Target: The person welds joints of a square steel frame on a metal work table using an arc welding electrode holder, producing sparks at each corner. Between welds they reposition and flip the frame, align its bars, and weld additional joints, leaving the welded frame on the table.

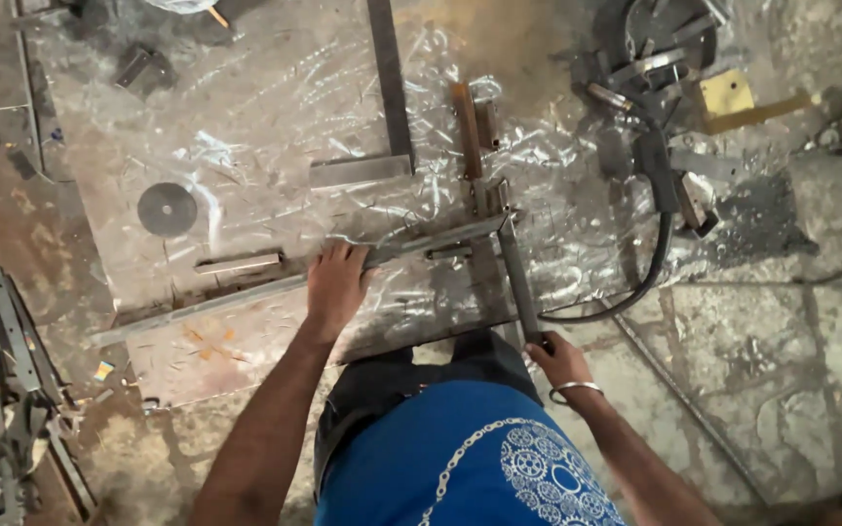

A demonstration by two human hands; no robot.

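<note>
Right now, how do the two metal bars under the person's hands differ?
The long bar under the left hand lies nearly crosswise; the short bar gripped by the right hand runs away from the person. The long bar is pressed flat, the short one held at its end. Both are grey steel and meet at a corner.

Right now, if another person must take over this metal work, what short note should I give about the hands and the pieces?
Left hand: flat on the long steel bar, pressing it to the metal plate.
Right hand: gripping the near end of the short bar, which meets the long bar at a corner.
Nearby: grinding disc on the plate, welding torch with its cable to the right.
Whether the corner is joined cannot be seen; check it.
</note>
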